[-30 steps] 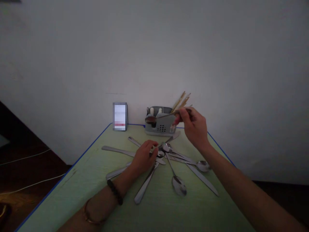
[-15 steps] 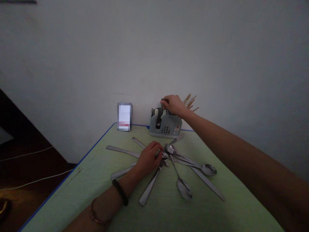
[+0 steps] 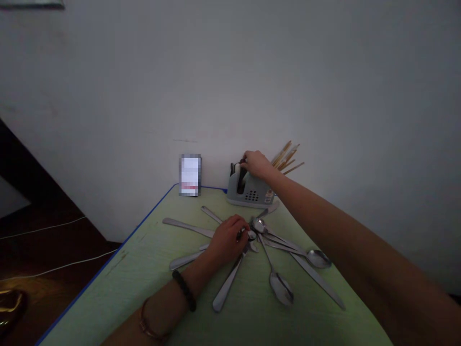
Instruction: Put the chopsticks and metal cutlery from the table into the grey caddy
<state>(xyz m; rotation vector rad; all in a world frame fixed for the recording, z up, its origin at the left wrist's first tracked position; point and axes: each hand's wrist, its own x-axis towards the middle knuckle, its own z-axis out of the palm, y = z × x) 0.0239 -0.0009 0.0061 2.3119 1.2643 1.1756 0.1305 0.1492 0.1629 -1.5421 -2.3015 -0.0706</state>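
Room opens between phone [image 3: 190,175] and holder [image 3: 240,196]; cutlery [image 3: 259,225] obstructs the front.

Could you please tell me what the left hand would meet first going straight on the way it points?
The left hand would likely meet the shiny spoon bowls ahead, though depth is unclear.

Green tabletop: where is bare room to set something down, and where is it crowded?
Bare: the tabletop between its blue left edge and the left forearm; also the near strip between that and the right forearm, short of the cutlery. Crowded: the cutlery's overlapping middle at the left hand, and the grey holder under the right hand.
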